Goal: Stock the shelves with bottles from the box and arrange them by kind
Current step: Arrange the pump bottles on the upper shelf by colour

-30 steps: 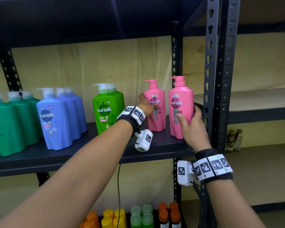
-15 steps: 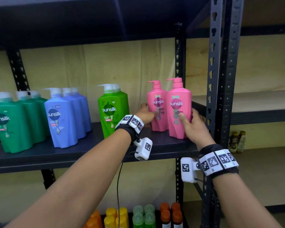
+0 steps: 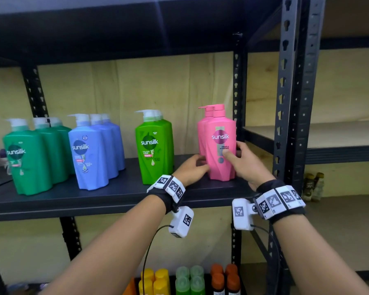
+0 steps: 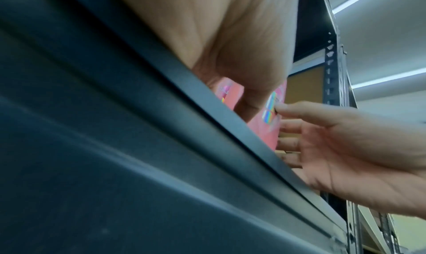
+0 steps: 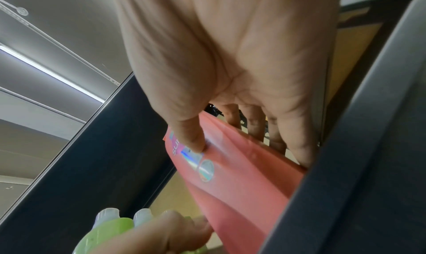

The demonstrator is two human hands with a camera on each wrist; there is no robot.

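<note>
Two pink pump bottles stand one behind the other at the right end of the dark shelf (image 3: 115,194). My right hand (image 3: 241,160) grips the front pink bottle (image 3: 221,143), thumb on the label and fingers round its right side; the right wrist view shows the thumb (image 5: 191,136) on that bottle (image 5: 242,185). My left hand (image 3: 193,167) holds the lower left of the pink bottles. In the left wrist view its thumb crosses the pink bottle (image 4: 265,128), with the right hand (image 4: 322,139) opposite. The rear pink bottle is mostly hidden.
Further left on the shelf stand rows of light green bottles (image 3: 153,145), blue bottles (image 3: 90,152) and dark green bottles (image 3: 26,158). A black upright post (image 3: 285,103) rises just right of the pink bottles. Small yellow, green and orange bottles (image 3: 189,279) fill the shelf below.
The two pink bottles stood side by side; now the front one covers the rear one in a single file. My left hand has dropped from mid-height to the bottles' lower left.
</note>
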